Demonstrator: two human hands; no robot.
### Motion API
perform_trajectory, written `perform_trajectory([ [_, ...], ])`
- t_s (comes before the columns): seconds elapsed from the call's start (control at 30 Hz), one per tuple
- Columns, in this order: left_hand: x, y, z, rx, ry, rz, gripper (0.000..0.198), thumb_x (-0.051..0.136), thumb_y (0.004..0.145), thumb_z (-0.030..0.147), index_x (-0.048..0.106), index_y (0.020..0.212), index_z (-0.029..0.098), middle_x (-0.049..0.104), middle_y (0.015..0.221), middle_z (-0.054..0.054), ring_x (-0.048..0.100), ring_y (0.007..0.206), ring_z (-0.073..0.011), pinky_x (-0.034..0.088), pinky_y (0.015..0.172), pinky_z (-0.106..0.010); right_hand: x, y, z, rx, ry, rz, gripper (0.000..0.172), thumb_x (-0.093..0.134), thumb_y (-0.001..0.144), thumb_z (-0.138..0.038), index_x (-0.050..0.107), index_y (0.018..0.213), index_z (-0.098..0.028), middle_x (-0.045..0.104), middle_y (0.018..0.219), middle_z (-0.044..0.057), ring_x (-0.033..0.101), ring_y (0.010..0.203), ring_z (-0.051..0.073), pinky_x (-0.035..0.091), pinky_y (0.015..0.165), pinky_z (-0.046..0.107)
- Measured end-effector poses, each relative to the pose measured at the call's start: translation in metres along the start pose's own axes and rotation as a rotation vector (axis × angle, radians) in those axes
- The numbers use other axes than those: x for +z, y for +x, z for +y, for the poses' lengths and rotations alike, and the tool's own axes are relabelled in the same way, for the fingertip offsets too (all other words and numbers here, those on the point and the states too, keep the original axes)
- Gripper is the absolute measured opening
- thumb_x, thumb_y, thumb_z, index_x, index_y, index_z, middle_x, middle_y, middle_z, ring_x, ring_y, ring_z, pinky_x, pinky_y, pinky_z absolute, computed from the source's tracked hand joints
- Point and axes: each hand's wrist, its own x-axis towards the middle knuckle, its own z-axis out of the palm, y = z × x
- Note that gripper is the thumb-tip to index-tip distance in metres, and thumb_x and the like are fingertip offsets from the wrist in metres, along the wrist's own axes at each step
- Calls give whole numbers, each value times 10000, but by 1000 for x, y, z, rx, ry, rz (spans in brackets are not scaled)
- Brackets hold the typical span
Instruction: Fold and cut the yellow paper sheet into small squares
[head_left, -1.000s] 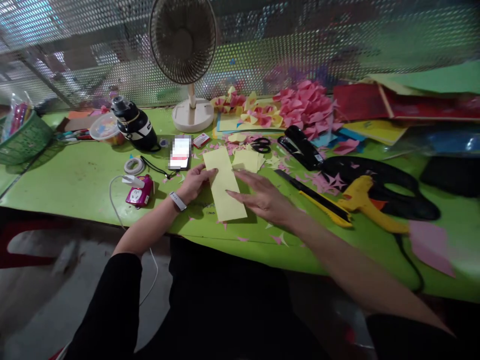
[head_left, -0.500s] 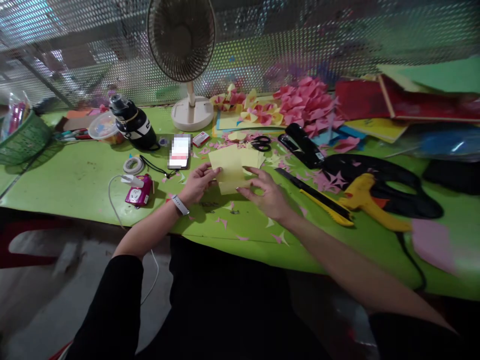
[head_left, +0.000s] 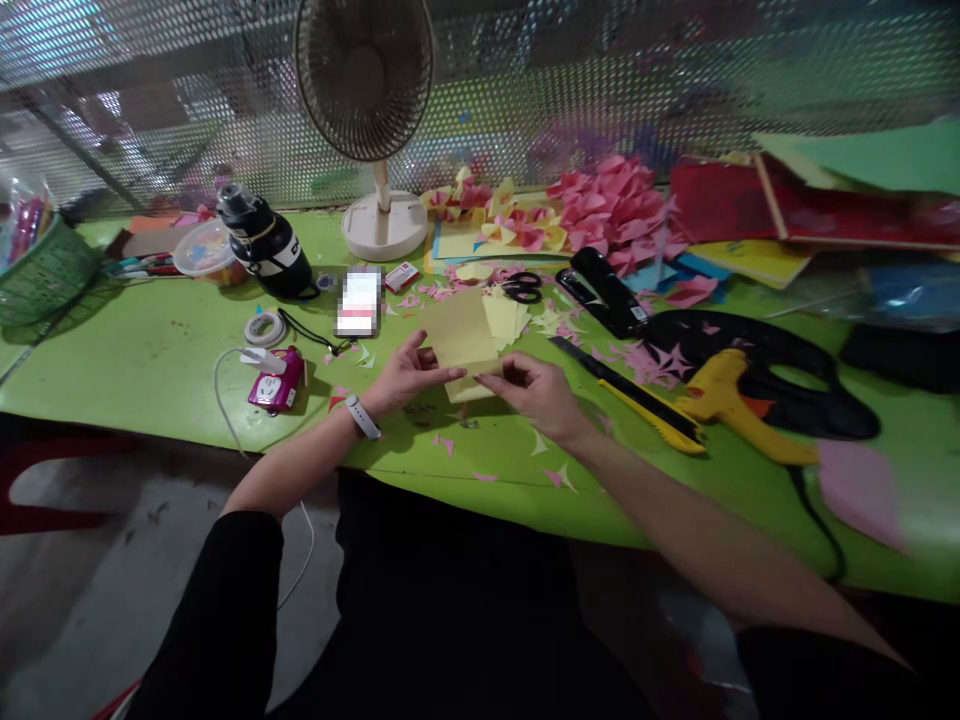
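Between my hands is a sheet of yellow paper [head_left: 459, 328], tilted up, with a fold along its lower edge. My left hand [head_left: 409, 375] pinches it from the left, thumb laid along the folded strip. On the right, my right hand [head_left: 536, 392] grips the fold's other side between thumb and fingers. Behind the sheet lie more yellow paper pieces [head_left: 506, 316] on the green table [head_left: 187, 370]. Black scissors [head_left: 523, 287] rest just beyond them among pink and yellow scraps.
To the right lie a yellow box cutter [head_left: 645, 405], a black stapler [head_left: 604, 292] and a yellow glue gun [head_left: 739, 410]. On the left are a phone [head_left: 359, 301], a pink power adapter [head_left: 274, 382] and a black bottle [head_left: 264, 240]. A fan [head_left: 384, 228] stands behind.
The sheet has come toward me, away from the other yellow pieces. My left thumb has slid right along the fold, closer to my right hand.
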Motion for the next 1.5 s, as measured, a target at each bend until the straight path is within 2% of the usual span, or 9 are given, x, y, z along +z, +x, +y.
perform_trajectory([
  [0.1,1,1,-2,23,36,25,893,1022,617,207,555,1378,191,822,1073,-91,802,952,-232,617,918,-378,3,0,2,2,30,26,347,806,878,-562,699,994,-252,777,971,80,749,830,245,693,683,433],
  [0.2,0,2,-4,54,71,23,905,1012,643,236,538,1413,186,826,1048,-80,802,958,-243,620,917,-387,6,1,4,0,52,87,493,803,890,-508,625,1278,-263,786,1111,103,773,983,284,703,806,473],
  [0.3,-1,2,-6,93,133,42,807,1005,671,275,559,1336,178,799,864,-18,792,845,-202,620,831,-327,6,1,4,26,40,67,593,721,954,-483,512,1469,-278,793,1122,101,778,1009,289,700,825,489],
  [0.4,-2,2,-7,107,184,68,739,1006,677,300,576,1266,178,753,759,21,757,724,-158,604,744,-277,5,2,4,51,45,41,470,707,957,-486,607,1354,-255,798,1056,95,779,970,286,696,798,483],
  [0.53,-1,1,-5,91,121,-7,853,1000,679,273,542,1394,195,812,1011,-81,800,941,-226,628,904,-364,5,2,5,31,86,90,391,767,910,-499,684,1194,-244,784,946,66,764,866,257,686,740,442],
  [0.6,-1,0,-4,55,106,-34,942,1005,661,237,502,1457,195,818,1044,-103,805,966,-247,625,925,-391,5,2,6,23,82,115,391,776,901,-487,688,1194,-244,775,919,60,757,843,250,681,728,434],
  [0.7,-1,0,-4,11,108,-17,987,1009,650,218,483,1483,175,826,1000,-107,810,903,-244,625,881,-380,5,2,8,25,81,122,390,785,889,-471,689,1195,-247,778,925,57,755,832,246,681,716,430],
  [0.93,-1,1,-6,28,91,-19,919,1008,651,239,524,1429,187,830,968,-80,806,854,-210,632,847,-339,5,1,7,2,39,113,383,766,911,-486,693,1205,-252,784,936,62,758,839,241,683,717,422],
  [1.5,-4,2,-8,50,120,-36,918,1002,686,295,518,1457,171,832,1034,-114,820,934,-257,645,881,-375,6,3,9,3,69,116,403,770,907,-485,685,1224,-251,796,968,60,767,869,245,676,719,408],
])
